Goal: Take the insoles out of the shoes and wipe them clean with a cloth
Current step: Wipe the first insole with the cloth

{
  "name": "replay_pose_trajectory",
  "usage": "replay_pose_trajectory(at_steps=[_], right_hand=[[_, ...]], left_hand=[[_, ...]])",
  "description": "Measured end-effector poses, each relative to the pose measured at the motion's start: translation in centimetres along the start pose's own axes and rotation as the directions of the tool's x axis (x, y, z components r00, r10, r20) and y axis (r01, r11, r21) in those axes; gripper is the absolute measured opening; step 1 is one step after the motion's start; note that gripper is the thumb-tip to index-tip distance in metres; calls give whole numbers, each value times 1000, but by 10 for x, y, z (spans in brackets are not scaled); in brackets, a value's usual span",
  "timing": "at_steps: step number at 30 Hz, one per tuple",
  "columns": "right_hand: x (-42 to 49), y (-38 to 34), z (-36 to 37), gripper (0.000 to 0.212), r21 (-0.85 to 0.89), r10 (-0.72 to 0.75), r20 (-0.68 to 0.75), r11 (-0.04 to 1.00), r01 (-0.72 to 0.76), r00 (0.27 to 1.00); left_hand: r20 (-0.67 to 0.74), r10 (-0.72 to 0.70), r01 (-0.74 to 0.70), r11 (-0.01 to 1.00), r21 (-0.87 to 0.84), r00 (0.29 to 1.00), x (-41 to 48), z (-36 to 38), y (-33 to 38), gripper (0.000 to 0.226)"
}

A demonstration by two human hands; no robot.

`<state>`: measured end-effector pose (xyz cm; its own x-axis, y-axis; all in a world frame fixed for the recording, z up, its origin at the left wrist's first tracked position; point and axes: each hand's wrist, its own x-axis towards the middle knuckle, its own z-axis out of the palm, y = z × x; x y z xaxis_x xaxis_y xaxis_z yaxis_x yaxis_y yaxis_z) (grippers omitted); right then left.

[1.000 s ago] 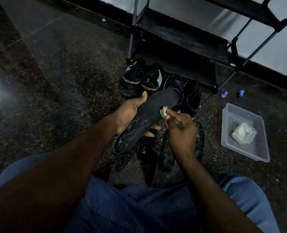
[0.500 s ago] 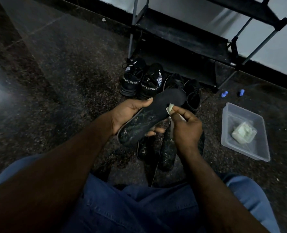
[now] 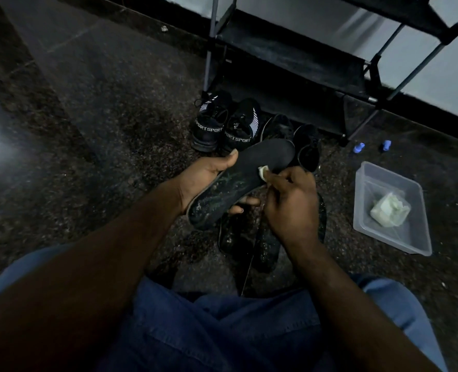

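Reference: we take clock directions from the held insole [image 3: 249,173], with 12 o'clock toward the shoe rack [image 3: 289,52].
Position of held insole: dark, off the floor, long axis running from 2 to 8 o'clock. We note pale scuffing on the heel half.
Left hand [image 3: 209,178]: grips the held insole at mid-length, thumb curled over the far edge, fingers wrapped beneath with tips showing at the near edge.
Right hand [image 3: 292,205]: fingers bunched together, pinching a pale cloth [image 3: 263,171] against the insole's near edge.
Shoes: SPORT-lettered pair [image 3: 210,122] at 11 o'clock and plain black pair [image 3: 278,127] at 1 o'clock, both on the floor before the rack.
Loose insoles [image 3: 233,234]: at 6 o'clock, lying on the speckled floor [image 3: 101,116]. We cannot tell how many.
Tub [image 3: 378,183]: clear plastic, at 3 o'clock, holding a second wadded cloth [image 3: 390,209].
Blue pieces [image 3: 358,147]: two, at 2 o'clock, beyond the tub.
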<state>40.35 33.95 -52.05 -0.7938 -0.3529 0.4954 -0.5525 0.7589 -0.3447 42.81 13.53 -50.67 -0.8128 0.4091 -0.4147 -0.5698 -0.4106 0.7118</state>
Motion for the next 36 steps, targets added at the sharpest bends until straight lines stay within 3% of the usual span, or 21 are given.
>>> replay_pose_trajectory(at_steps=[2, 6, 10, 13, 18, 25, 30, 36], right_hand=[[-1, -3, -1, 40, -1, 22, 12, 1000, -22, 1000], [-11, -12, 1, 36, 36, -150, 112, 988, 147, 982], [-8, -15, 1, 32, 31, -53, 35, 998, 52, 998], [-13, -25, 3, 37, 72, -179, 123, 983, 171, 976], [3, -33, -2, 36, 175, -3, -28, 985, 8, 1000], [20, -50, 7, 47, -18, -155, 187, 987, 162, 970], [-4, -34, 4, 50, -62, -128, 230, 987, 145, 965], [-16, -30, 7, 51, -65, -69, 201, 994, 83, 977]], left_hand=[[1, -3, 3, 1000, -9, 1000, 0, 3, 0, 55], [-62, 7, -8, 1000, -10, 998, 0, 3, -1, 52], [-55, 9, -10, 1000, -20, 998, 2, 2, -2, 55], [-30, 24, -26, 998, -58, 999, 5, -5, -4, 59], [-24, 62, -63, 995, -78, 998, 4, -2, -2, 59], [23, 104, -97, 969, -227, 994, 11, -4, -7, 63], [-70, 71, -75, 995, -62, 995, 11, -6, -3, 55], [-123, 51, -56, 998, -42, 991, 18, -9, -8, 57]])
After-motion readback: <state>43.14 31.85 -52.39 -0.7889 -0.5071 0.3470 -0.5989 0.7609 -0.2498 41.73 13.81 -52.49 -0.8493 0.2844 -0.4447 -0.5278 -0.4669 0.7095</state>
